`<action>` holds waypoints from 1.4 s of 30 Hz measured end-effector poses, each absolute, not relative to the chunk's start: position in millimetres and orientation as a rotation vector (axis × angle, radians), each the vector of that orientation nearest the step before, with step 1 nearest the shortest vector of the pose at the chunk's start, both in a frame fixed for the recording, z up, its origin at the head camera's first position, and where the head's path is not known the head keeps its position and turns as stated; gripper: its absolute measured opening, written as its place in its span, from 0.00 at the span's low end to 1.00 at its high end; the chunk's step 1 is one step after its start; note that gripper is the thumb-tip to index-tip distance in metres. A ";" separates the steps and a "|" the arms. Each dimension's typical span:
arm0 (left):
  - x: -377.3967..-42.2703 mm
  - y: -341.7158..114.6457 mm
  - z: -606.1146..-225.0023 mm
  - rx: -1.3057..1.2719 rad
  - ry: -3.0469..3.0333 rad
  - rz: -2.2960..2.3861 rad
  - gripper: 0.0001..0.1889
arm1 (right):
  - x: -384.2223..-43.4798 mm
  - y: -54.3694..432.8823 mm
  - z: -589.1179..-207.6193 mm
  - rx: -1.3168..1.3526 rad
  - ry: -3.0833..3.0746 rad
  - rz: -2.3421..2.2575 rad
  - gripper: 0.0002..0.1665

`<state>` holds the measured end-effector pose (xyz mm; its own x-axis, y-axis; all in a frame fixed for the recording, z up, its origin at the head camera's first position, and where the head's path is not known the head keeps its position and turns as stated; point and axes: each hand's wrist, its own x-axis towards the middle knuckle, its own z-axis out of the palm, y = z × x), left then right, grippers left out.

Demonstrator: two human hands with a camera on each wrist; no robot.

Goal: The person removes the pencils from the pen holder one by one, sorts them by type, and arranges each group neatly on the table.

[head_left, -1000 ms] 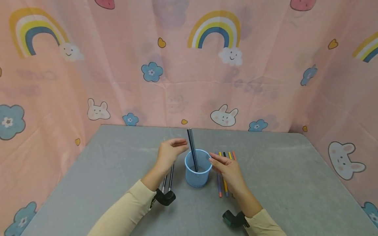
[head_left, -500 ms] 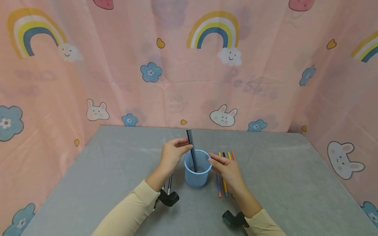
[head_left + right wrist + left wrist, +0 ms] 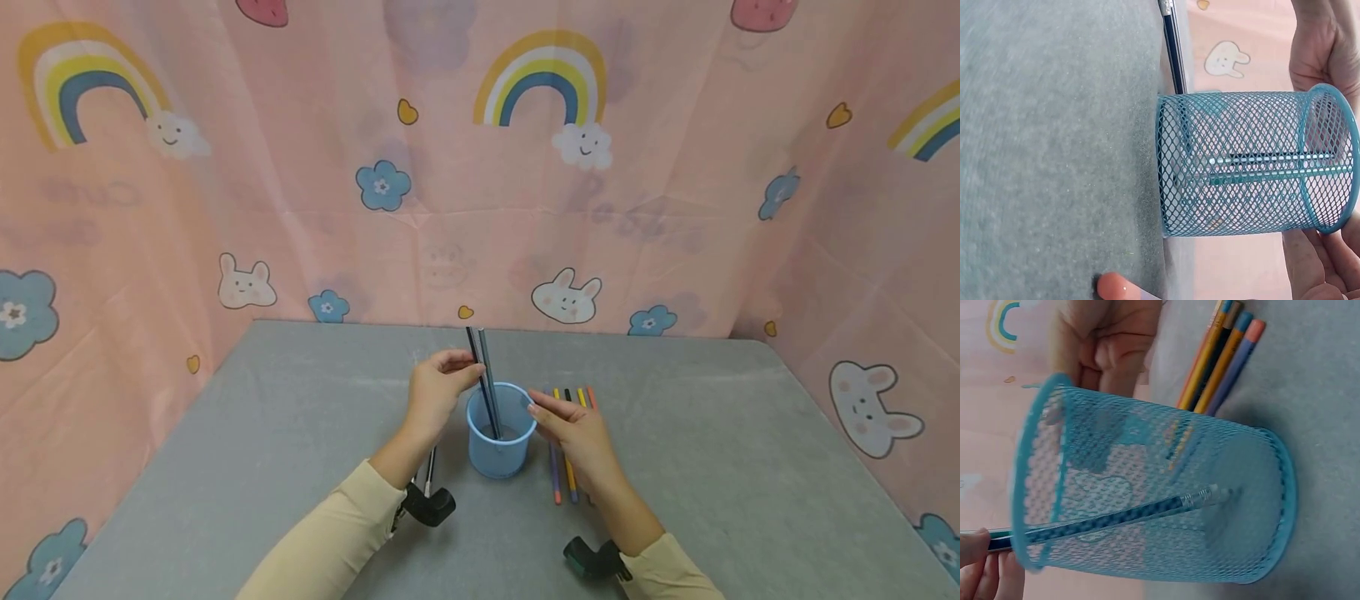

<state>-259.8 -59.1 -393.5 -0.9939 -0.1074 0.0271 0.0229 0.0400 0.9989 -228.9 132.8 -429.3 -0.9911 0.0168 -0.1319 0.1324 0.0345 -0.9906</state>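
Observation:
A light blue mesh pencil cup (image 3: 498, 460) stands upright on the table. Thumb and fingers of my left hand (image 3: 441, 387) pinch a dark pencil (image 3: 472, 337) above the cup's rim; its silver-banded eraser end points down inside the cup. Another pencil (image 3: 489, 371), greyish green, leans in the cup just right of it. My right hand (image 3: 581, 437) grips the cup's rim on its right side, and the right wrist view shows that hand's fingers (image 3: 1310, 262) at the rim. Both pencils show through the mesh in the wrist views.
Several coloured pencils (image 3: 572, 479) lie side by side right of the cup, partly under the right hand. More dark pencils (image 3: 431, 467) lie left of it, mostly hidden by the left arm. A pink patterned curtain (image 3: 450, 250) hangs behind the grey table (image 3: 735, 450).
My left hand has moved right to the pencils in the cup and taken hold of the dark one. Its top has swung left, away from the other pencil. The right hand stays put.

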 end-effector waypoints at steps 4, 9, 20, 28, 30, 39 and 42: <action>-256.9 -61.9 -383.8 0.100 -2.134 -2.143 0.12 | -228.2 132.6 -428.4 0.170 2.194 -2.122 0.22; -255.5 -66.2 -370.7 0.081 -2.078 -2.167 0.13 | -227.7 133.0 -427.7 0.170 2.193 -2.122 0.22; -247.0 -81.8 -340.1 0.001 -1.992 -2.161 0.10 | -230.4 132.5 -430.3 0.174 2.185 -2.103 0.22; -245.7 -96.3 -323.7 -0.026 -1.986 -2.131 0.13 | -229.9 133.2 -429.9 0.174 2.174 -2.121 0.23; -245.2 -100.2 -321.3 -0.024 -2.000 -2.122 0.14 | -229.5 133.2 -429.5 0.175 2.173 -2.126 0.23; -249.2 -119.9 -331.2 0.005 -2.178 -2.029 0.14 | -229.5 132.6 -428.8 0.181 2.177 -2.127 0.22; -250.8 -126.5 -337.3 0.011 -2.270 -1.967 0.14 | -229.1 132.3 -428.4 0.180 2.176 -2.131 0.22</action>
